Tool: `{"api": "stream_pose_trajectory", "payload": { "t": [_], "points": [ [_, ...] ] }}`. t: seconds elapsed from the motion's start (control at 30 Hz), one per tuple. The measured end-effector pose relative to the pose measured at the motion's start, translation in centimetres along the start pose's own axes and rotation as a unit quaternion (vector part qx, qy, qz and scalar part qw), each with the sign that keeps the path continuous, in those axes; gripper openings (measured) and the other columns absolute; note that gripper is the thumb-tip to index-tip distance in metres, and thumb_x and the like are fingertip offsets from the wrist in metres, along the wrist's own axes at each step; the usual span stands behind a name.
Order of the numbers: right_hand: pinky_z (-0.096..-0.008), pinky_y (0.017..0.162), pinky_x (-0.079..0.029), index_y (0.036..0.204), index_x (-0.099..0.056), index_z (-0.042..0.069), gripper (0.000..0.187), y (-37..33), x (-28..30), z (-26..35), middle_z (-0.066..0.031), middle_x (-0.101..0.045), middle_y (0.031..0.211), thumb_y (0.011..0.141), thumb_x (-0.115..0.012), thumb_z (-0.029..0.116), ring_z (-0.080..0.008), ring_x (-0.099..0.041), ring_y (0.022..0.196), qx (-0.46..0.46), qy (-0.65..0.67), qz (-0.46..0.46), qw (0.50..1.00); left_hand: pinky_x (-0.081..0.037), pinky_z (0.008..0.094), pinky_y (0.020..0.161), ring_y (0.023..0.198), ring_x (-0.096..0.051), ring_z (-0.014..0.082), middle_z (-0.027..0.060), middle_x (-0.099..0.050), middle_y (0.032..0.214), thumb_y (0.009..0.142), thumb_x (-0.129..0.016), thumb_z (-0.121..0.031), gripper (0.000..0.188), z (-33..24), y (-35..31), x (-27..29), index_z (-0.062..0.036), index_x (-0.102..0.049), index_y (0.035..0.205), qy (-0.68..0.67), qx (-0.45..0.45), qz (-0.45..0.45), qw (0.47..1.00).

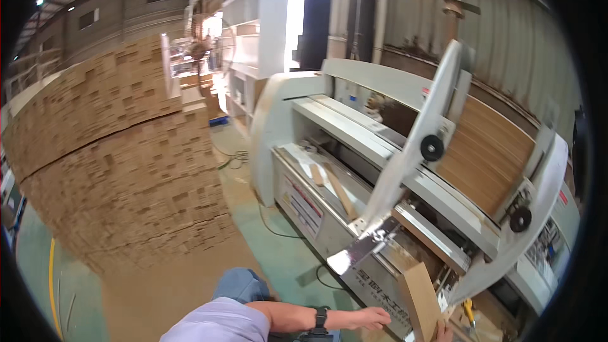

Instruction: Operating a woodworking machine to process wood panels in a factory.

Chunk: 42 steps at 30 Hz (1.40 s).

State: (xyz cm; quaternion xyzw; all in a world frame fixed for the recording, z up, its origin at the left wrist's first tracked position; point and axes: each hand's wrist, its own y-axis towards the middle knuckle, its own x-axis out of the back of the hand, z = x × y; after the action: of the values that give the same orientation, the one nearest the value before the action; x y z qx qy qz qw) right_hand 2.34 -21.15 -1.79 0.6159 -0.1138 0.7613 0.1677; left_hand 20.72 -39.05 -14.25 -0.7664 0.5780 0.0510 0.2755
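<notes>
board [419, 301] stands tilted at the lower right, narrow and brown, just beside the front of the pale machine [367, 136]; i cannot tell whether the two touch. the right hand [444, 332] has its fingers against the board's near end, but most of that hand is cut off by the lower rim, so i cannot tell if it is clamped there. the left hand [373, 318] is to the left of the board and apart from it, in front of the machine, its fingers loosely bent and nothing seen between them. a dark watch [321, 318] is on that wrist, past a lilac sleeve [237, 320].

two curved arms [411, 136] rise from the machine, each with a black knob [432, 148]. wood strips [341, 191] lie in its trough. a yellow-handled tool [469, 309] is to the right of the board. a cable [273, 232] runs over the green floor [278, 263]. at the left is a tall stack [120, 158] of brown pieces; behind are a fan [201, 47] and white shelves [244, 9].
</notes>
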Motion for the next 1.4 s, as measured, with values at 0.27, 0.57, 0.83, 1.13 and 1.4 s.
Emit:
{"api": "stream_pose_trajectory", "payload": {
  "t": [0.27, 0.57, 0.83, 1.13, 1.4],
  "points": [
    [-0.0335, 0.091, -0.038, 0.129, -0.036, 0.006, 0.074, -0.6, -1.3, 6.9, -0.0114, -0.046, 0.119, 0.066, -0.074, 0.015, -0.0239, -0.045, 0.11, 0.021, 0.522, 0.026, 0.853, -0.032, 0.033, 0.098, 0.117, -0.039, 0.0199, 0.0103, -0.037, 0.129, 0.075, -0.065, -0.041, 0.084, -3.0, -2.5, -3.4, -0.0038, -0.02, 0.136, 0.047, -0.225, -0.03, 0.973],
    [-0.04, 0.095, -0.032, 0.135, -0.025, 0.011, 0.106, 5.6, 3.8, 23.9, -0.015, -0.038, 0.125, 0.051, -0.077, 0.047, -0.0294, -0.038, 0.116, 0.128, 0.638, 0.2, 0.732, -0.041, 0.0326, 0.087, 0.103, -0.048, 0.0163, 0.0072, -0.047, 0.112, 0.072, -0.07, -0.03, 0.072, -13.2, -16.5, 1.2, -0.0037, -0.032, 0.126, -0.129, -0.404, -0.232, 0.876],
    [-0.0333, 0.092, -0.036, 0.137, -0.02, 0.006, 0.095, 10.0, 6.9, 37.2, -0.0103, -0.042, 0.124, 0.065, -0.068, 0.047, -0.0208, -0.044, 0.112, 0.304, 0.625, 0.256, 0.672, -0.042, 0.0433, 0.081, 0.105, -0.046, 0.0215, 0.0122, -0.046, 0.113, 0.071, -0.066, -0.046, 0.081, -22.8, -30.9, 7.3, -0.0023, -0.028, 0.127, -0.126, -0.38, -0.348, 0.848],
    [-0.0292, 0.07, -0.047, 0.121, -0.046, 0.005, 0.069, 16.2, 16.5, 55.1, -0.0108, -0.055, 0.103, 0.077, -0.047, 0.058, -0.0175, -0.056, 0.085, 0.296, 0.661, 0.414, 0.552, -0.041, 0.0422, 0.08, 0.107, -0.044, 0.0207, 0.0091, -0.046, 0.115, 0.081, -0.05, -0.056, 0.063, -26.6, -43.6, 12.9, -0.0065, -0.041, 0.118, -0.087, -0.465, -0.371, 0.799],
    [-0.0331, 0.063, -0.047, 0.118, -0.047, 0.005, 0.069, 27.4, 12.7, 73.2, -0.0107, -0.056, 0.091, 0.074, -0.051, 0.058, -0.0213, -0.056, 0.075, 0.39, 0.651, 0.429, 0.49, -0.047, 0.0311, 0.077, 0.09, -0.059, 0.0188, 0.007, -0.059, 0.101, 0.088, -0.05, -0.033, 0.037, -28.1, -48.8, 17.2, -0.0034, -0.046, 0.109, 0.036, -0.459, -0.475, 0.75]
  ]
}}
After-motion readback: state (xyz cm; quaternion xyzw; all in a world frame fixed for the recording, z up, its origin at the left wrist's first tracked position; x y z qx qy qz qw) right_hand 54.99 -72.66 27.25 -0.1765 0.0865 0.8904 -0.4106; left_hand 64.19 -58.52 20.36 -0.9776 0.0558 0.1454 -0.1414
